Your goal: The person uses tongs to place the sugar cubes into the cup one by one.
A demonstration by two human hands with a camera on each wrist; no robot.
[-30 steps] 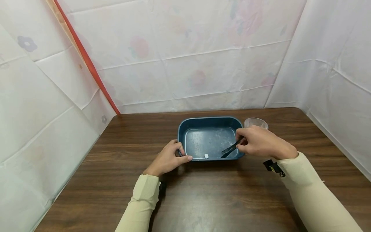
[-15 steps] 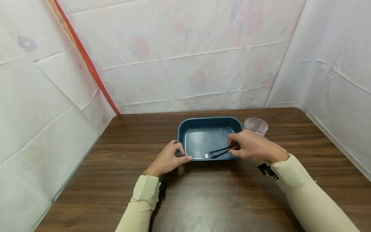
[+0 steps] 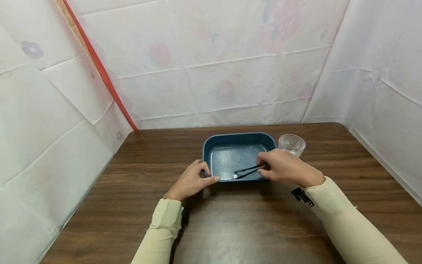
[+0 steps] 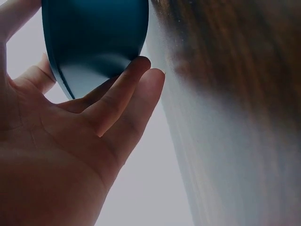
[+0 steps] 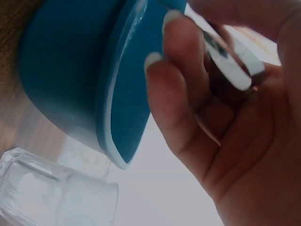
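Note:
My left hand (image 3: 192, 180) grips the near left corner of a dark blue rectangular basin (image 3: 239, 135), thumb on the rim. In the left wrist view its fingers (image 4: 134, 101) lie against the outer wall. Over the basin's right side, my right hand (image 3: 286, 167) holds black tweezers (image 3: 248, 171) that point left and down into it. A small white cube (image 3: 235, 176) lies near the front wall, right at the tweezer tips. The tweezer arms stand slightly apart, the nearer tip overlapping the cube. In the right wrist view, the tweezers' shiny rear end (image 5: 235, 70) shows inside the hand.
A clear glass cup (image 3: 292, 143) stands just right of the basin, with something white low inside it. Both stand on a dark wood-grain table (image 3: 230, 223). White patterned sheets (image 3: 211, 73) hang behind and on both sides.
My right hand has moved left, bringing the tweezers from the basin's right front across to the white cube. The left hand and basin have stayed in place. More of the cup shows.

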